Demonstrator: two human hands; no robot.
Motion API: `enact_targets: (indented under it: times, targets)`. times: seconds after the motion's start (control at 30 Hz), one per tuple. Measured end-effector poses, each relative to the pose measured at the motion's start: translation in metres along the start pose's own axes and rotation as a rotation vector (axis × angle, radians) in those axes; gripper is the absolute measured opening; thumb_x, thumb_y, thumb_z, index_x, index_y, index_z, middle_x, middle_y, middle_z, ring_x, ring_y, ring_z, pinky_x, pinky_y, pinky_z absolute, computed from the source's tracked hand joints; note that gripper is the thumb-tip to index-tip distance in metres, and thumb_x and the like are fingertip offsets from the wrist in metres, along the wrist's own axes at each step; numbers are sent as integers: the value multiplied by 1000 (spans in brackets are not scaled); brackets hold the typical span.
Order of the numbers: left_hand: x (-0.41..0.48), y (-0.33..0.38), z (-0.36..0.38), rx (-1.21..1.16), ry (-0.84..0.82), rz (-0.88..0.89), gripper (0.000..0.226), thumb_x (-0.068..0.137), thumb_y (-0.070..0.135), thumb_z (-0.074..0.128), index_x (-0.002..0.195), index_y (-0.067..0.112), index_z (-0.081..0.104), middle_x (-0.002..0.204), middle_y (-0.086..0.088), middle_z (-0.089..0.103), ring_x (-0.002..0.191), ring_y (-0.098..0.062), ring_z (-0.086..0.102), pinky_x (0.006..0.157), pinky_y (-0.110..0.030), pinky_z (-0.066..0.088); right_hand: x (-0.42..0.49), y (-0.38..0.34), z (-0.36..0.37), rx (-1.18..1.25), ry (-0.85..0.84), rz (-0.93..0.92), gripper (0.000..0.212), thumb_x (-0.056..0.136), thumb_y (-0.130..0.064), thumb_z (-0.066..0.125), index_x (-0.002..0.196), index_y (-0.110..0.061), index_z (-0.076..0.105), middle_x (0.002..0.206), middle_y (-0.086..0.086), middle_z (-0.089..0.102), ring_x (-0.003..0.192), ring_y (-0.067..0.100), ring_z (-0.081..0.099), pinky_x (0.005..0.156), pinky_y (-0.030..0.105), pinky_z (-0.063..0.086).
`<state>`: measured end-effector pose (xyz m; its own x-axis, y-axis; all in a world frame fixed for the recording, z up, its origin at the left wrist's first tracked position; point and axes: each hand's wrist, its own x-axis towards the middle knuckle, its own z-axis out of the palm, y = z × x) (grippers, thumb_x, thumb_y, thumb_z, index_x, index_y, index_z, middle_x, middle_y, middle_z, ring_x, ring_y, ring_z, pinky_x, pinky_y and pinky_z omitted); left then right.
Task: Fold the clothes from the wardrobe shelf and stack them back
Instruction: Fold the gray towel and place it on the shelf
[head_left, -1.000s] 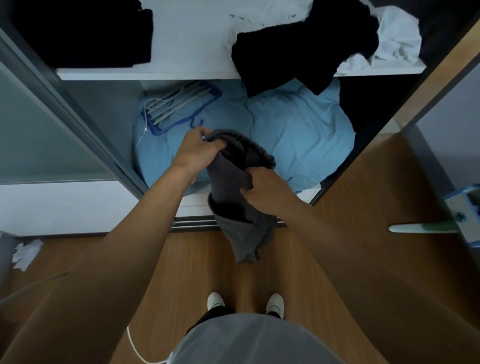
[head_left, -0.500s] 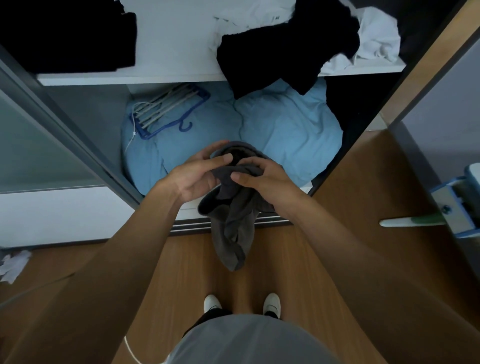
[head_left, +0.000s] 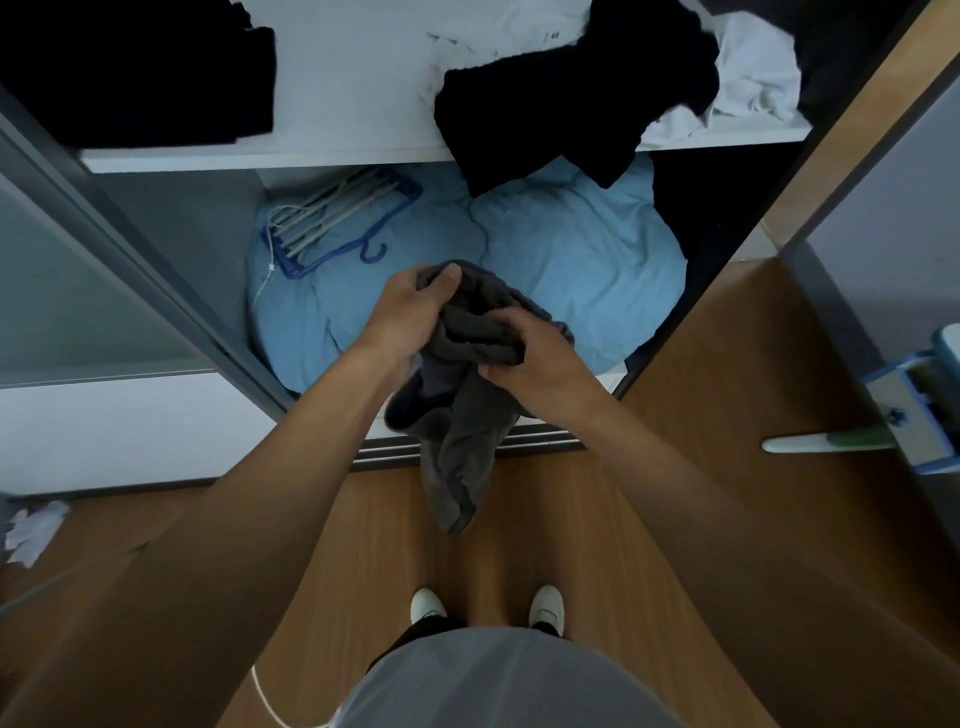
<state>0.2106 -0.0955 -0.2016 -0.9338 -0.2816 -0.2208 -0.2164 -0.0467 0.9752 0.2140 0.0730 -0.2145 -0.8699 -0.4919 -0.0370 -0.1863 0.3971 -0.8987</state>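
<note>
**Grey garment mid-fold, held in front of wardrobe**

Step, as judged: sorting out 1 grey garment (head_left: 467, 415) before the fold proper. Not yet flat, not yet back on shelf (head_left: 260, 156). Held bunched in the air over the door track, tail hanging toward the floor.

Left hand (head_left: 410, 312) curled round the top edge, thumb on the cloth. Right hand (head_left: 535, 364) clamped on the bunched middle.

Next, likely: find two corners, pull hands apart for a straight edge, halve, then up onto the shelf.

Counts:
- 1 folded black stack (head_left: 135, 73), far left of shelf
- hangers (head_left: 337, 218), one bundle, number unclear
- 2 hands
- 1 grey garment
- 1 loose black heap (head_left: 561, 104) drooping over shelf edge
- white clothes (head_left: 748, 88) behind and right of it, number unclear
</note>
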Motion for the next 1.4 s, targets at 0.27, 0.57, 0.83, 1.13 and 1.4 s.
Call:
enact_targets:
  times: [0.27,0.57,0.83,1.13,1.4]
  targets:
    - [-2,18,0,253,-19,135,16,97,32,61,86,23,70,82,6,71,74,-1,66,73,-20,53,1,2,-11,-686,225,-289,17,82,-31,70,89,-17,76,155,17,35,142,44,27,114,58,23]
    - [2,36,-27,57,-176,206,40,68,65,76,85,29,78,92,2,74,93,-14,69,90,-33,52,36,-30,-53,-610,-178,-132,22,83,-37,69,80,-16,66,85,2,63,84,20,60,78,44,49]
    - [9,29,-42,211,-461,218,91,52,30,96,131,30,51,123,15,68,118,-1,60,96,-15,48,49,-65,-72,-265,-198,-253,35,78,-5,74,108,-19,61,105,-4,62,92,10,59,81,23,45]
    - [23,51,-22,8,-54,323,37,68,-1,86,95,21,74,97,4,77,96,-14,72,86,-29,56,50,-54,-107,-55,46,52,46,81,-8,72,125,-20,62,109,1,67,97,13,66,74,13,51]
    - [23,56,-37,67,-37,256,53,68,14,90,116,15,70,109,0,75,104,-14,70,90,-29,57,53,-55,-86,762,153,51,45,74,25,52,95,-11,70,91,10,73,94,26,69,89,37,58]
